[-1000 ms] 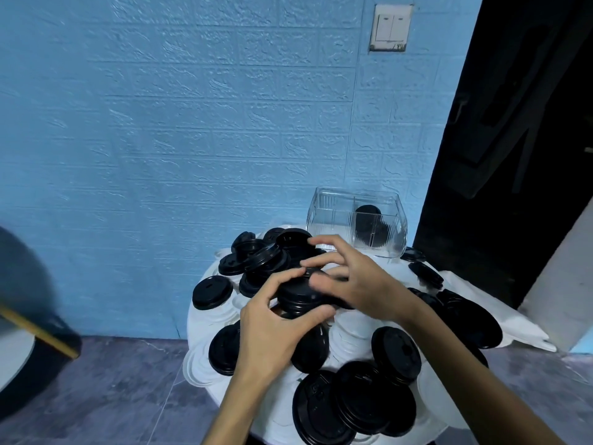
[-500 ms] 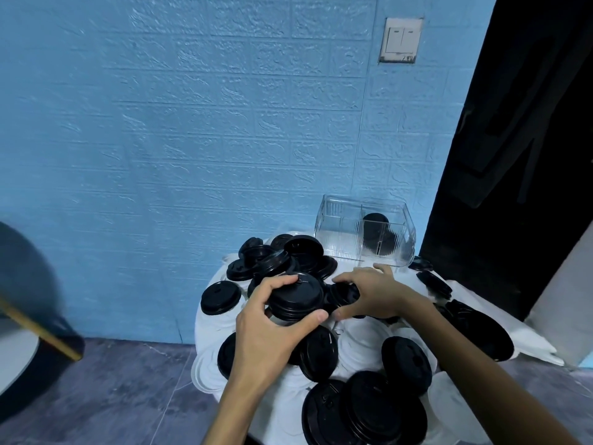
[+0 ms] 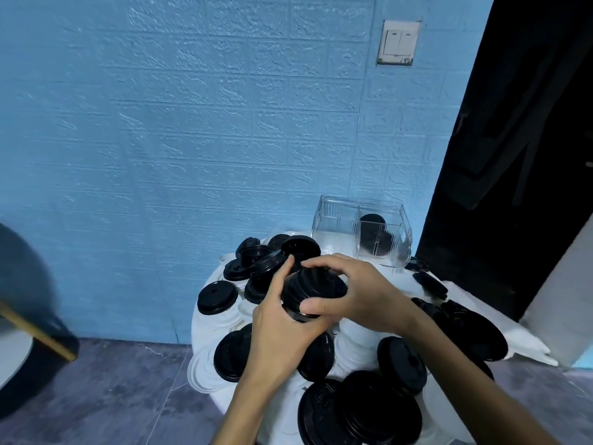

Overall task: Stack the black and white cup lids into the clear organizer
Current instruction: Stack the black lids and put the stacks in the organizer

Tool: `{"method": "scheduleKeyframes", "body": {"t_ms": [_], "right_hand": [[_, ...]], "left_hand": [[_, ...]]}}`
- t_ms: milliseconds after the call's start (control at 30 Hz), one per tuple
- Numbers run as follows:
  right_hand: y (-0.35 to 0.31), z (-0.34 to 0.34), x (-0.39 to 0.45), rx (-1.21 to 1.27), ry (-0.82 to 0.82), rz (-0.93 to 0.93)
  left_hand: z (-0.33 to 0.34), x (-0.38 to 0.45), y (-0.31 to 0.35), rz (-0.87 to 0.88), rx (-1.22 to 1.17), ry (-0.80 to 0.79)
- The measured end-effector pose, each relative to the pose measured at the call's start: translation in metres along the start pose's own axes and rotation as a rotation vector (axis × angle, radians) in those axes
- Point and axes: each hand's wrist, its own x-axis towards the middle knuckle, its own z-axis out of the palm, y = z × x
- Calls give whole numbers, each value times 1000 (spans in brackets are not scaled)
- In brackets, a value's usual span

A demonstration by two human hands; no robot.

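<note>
The blue wall (image 3: 192,123) and grey floor (image 3: 112,396) frame a round white worktop (image 3: 205,319) littered with loose lids, the clear organizer (image 3: 361,234) at one o'clock holding a few black ones. Since a moment ago the right hand (image 3: 356,297) has brought another lid across, so both it and the left hand (image 3: 282,332) now clamp one stack of black lids (image 3: 313,289) at centre, probably ready for the organizer.

Blue brick-textured wall (image 3: 192,123) (light switch (image 3: 398,43) upper right), grey floor (image 3: 112,396)

Plain indoor room, blue brick-textured wall (image 3: 192,123), light switch (image 3: 398,43)
</note>
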Motion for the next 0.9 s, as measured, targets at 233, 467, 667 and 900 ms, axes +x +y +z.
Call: {"method": "scheduleKeyframes", "body": {"t_ms": [233, 467, 667, 900], "right_hand": [[0, 3, 1, 68, 3, 48], [30, -29, 2, 165, 42, 190], [100, -65, -8, -297, -139, 466], [120, -47, -8, -325, -128, 449]], "left_hand": [[7, -1, 6, 25, 38, 33], [3, 1, 2, 67, 46, 79], [-9, 2, 0, 29, 51, 82], [-3, -2, 4, 34, 27, 52]]}}
